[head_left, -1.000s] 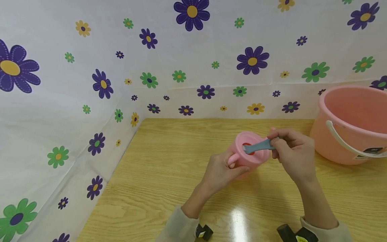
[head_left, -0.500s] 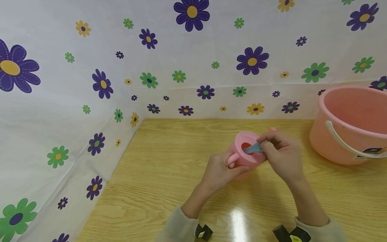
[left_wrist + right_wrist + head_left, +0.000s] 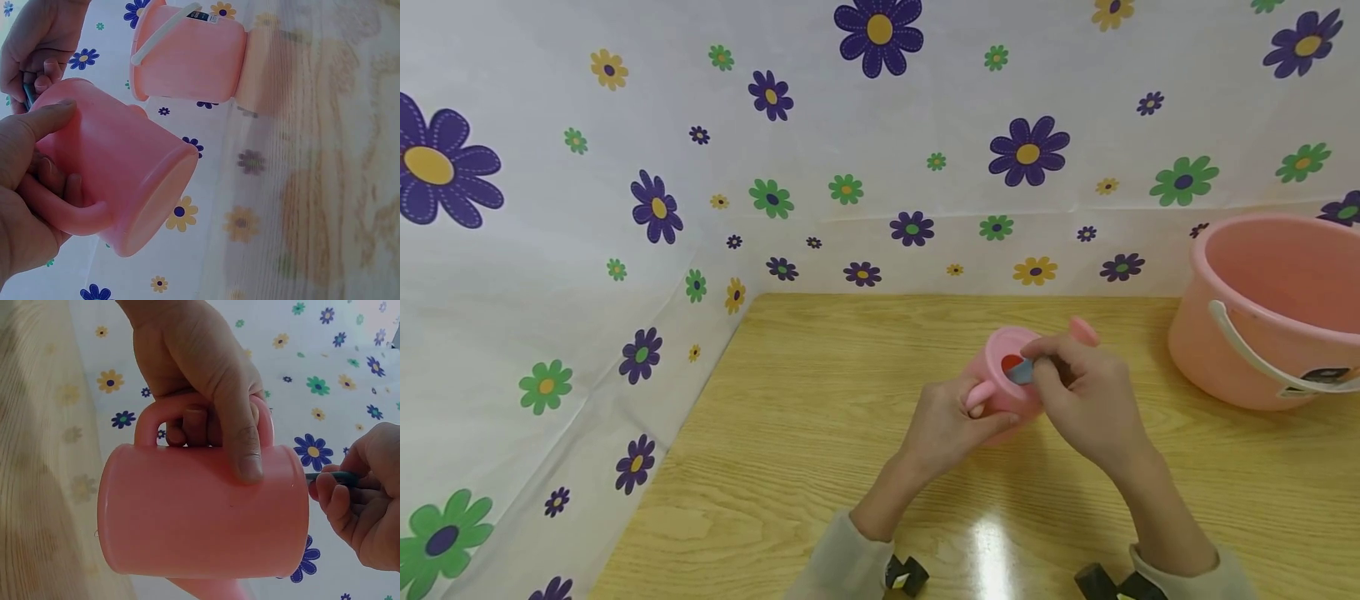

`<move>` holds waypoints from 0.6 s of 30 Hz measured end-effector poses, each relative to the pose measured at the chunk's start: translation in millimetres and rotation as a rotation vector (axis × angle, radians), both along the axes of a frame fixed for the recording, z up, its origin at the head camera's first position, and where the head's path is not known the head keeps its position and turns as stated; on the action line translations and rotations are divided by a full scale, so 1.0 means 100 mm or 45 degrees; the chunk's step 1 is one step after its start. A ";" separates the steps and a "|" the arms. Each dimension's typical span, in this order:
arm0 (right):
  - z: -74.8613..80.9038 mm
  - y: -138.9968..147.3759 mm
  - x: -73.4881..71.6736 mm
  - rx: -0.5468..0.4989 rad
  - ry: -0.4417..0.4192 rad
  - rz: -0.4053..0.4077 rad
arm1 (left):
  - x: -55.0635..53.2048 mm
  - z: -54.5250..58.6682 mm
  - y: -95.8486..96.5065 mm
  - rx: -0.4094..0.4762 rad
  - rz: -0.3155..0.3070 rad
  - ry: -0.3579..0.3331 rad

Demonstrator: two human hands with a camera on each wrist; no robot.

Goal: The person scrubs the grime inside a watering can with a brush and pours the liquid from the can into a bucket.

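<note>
A pink watering can [image 3: 1009, 396] tilts above the wooden table, its round opening facing up. Its handle [image 3: 72, 215] is gripped by my left hand [image 3: 943, 425], with the thumb lying along the can's side in the left wrist view. Beyond my right hand [image 3: 1090, 400] the pink spout end [image 3: 1082, 331] shows. Between right thumb and fingers I pinch a slim blue brush-like tool [image 3: 1021, 372]; its front end is inside the opening, so the tip is hidden. A dark length of the tool [image 3: 340, 478] shows beside the can's rim in the right wrist view.
A large pink bucket [image 3: 1232, 350] with a white handle [image 3: 1262, 358] stands on the table [image 3: 820, 400] at the right. Behind and to the left hangs a white sheet [image 3: 820, 117] printed with flowers.
My right hand has moved left and closer to the can, and the blue tool's pale tip has gone from the mouth down into the opening. The left hand and the can stay put.
</note>
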State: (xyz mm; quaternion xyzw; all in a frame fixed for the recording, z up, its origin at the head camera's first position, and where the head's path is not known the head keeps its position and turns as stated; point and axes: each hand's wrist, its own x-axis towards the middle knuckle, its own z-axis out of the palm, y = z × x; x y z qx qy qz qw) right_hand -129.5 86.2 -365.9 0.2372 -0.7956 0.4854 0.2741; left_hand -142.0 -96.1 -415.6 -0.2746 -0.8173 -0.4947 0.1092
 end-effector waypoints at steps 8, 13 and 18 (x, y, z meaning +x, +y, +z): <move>0.05 0.08 0.04 -0.010 -0.009 -0.005 | 0.01 0.00 -0.02 0.012 -0.021 -0.029; 0.07 0.13 0.02 -0.098 0.019 -0.018 | 0.01 0.01 -0.02 0.023 -0.023 -0.052; 0.10 0.19 0.01 -0.176 0.017 -0.045 | 0.01 0.01 -0.02 0.035 -0.021 -0.068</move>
